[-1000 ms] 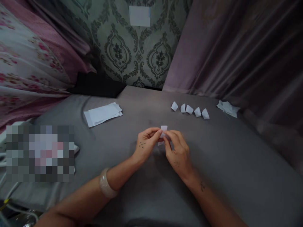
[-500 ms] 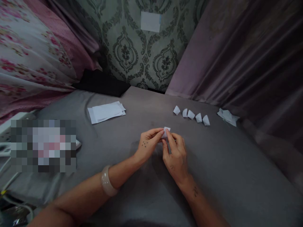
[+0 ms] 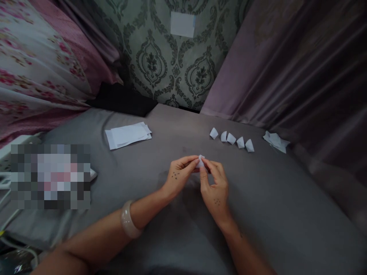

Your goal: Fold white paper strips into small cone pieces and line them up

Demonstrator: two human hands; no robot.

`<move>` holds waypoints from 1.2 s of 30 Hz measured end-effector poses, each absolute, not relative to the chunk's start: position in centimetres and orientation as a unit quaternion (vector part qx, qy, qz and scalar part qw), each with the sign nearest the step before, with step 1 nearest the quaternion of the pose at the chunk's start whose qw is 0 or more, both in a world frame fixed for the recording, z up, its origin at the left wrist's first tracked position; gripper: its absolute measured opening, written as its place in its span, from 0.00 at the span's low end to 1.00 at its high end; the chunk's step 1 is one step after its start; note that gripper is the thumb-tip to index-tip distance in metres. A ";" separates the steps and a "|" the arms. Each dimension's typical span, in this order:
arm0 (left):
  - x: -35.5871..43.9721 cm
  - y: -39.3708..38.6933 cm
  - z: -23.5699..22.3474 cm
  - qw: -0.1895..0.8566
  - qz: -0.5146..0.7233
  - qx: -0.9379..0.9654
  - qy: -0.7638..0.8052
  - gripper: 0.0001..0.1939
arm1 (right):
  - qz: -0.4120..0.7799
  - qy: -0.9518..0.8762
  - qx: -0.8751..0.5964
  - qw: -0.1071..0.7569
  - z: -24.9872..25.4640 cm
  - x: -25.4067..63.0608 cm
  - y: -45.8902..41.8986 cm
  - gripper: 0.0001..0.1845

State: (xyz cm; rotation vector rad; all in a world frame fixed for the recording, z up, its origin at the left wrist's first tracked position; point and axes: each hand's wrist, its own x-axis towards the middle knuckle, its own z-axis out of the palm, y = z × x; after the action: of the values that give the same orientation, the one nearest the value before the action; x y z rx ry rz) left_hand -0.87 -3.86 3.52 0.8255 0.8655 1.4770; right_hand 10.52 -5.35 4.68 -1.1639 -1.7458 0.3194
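Note:
A small folded piece of white paper [image 3: 201,162] is held up between my two hands above the grey cloth [image 3: 177,206]. My left hand [image 3: 181,172] pinches its left side between thumb and fingers. On the right side, my right hand [image 3: 215,183] grips it with thumb and forefinger. The fingertips hide part of its lower edge. Beyond my right hand, several white folded paper pieces [image 3: 231,138] with pointed tops stand in a slanting row.
Flat white paper strips [image 3: 129,135] lie stacked at the left. Crumpled white paper [image 3: 276,141] rests at the far right. A black cloth [image 3: 123,99] lies at the back, near the patterned wall. A white power strip [image 3: 20,147] and a blurred-out object [image 3: 54,175] are at the left.
The paper between my hands has turned from a flat-topped, square look to a pointed one. My right thumb has moved up onto it, and the right hand has rotated slightly.

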 end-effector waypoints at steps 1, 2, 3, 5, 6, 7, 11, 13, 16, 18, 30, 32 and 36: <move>-0.8 -3.9 3.5 0.580 0.634 0.351 0.372 0.11 | 0.129 -0.715 -0.479 0.492 4.7 10.5 -5.4 0.15; -0.8 -3.9 3.5 0.578 0.636 0.349 0.373 0.11 | 0.124 -0.713 -0.479 0.497 4.7 10.5 -5.4 0.15; -0.8 -3.9 3.5 0.576 0.638 0.348 0.375 0.11 | 0.118 -0.710 -0.479 0.502 4.6 10.5 -5.4 0.14; -0.7 -3.8 3.4 0.573 0.643 0.347 0.373 0.11 | 0.105 -0.704 -0.481 0.512 4.5 10.4 -5.5 0.12; -0.7 -3.8 3.4 0.572 0.644 0.347 0.371 0.11 | 0.099 -0.700 -0.484 0.515 4.4 10.4 -5.5 0.11; -0.7 -3.8 3.3 0.571 0.645 0.347 0.370 0.11 | 0.094 -0.698 -0.487 0.517 4.3 10.4 -5.5 0.10; -0.6 -3.7 3.2 0.568 0.643 0.350 0.375 0.11 | 0.098 -0.691 -0.501 0.512 4.4 10.5 -5.5 0.07; -0.6 -3.7 3.1 0.566 0.644 0.353 0.375 0.10 | 0.120 -0.683 -0.512 0.507 4.6 10.6 -5.4 0.06; -0.6 -3.8 3.1 0.563 0.644 0.362 0.369 0.09 | 0.171 -0.667 -0.527 0.498 4.9 10.8 -5.4 0.06; -0.6 -3.8 3.1 0.564 0.643 0.369 0.363 0.09 | 0.197 -0.659 -0.532 0.494 5.0 11.0 -5.3 0.06; -0.7 -3.6 2.5 0.551 0.637 0.379 0.385 0.10 | 0.174 -0.681 -0.490 0.515 4.7 11.2 -5.1 0.07; -0.7 -3.6 2.3 0.546 0.637 0.382 0.389 0.10 | 0.178 -0.680 -0.487 0.519 4.7 11.1 -5.2 0.07; -0.6 -3.6 2.2 0.542 0.640 0.382 0.388 0.10 | 0.198 -0.666 -0.490 0.526 4.9 11.1 -5.3 0.08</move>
State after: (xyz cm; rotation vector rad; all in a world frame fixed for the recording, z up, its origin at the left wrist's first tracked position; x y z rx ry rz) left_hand -0.64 -3.64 2.17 0.9077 0.9223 1.5191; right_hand 11.11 -5.29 4.90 -1.1725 -1.5915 0.4732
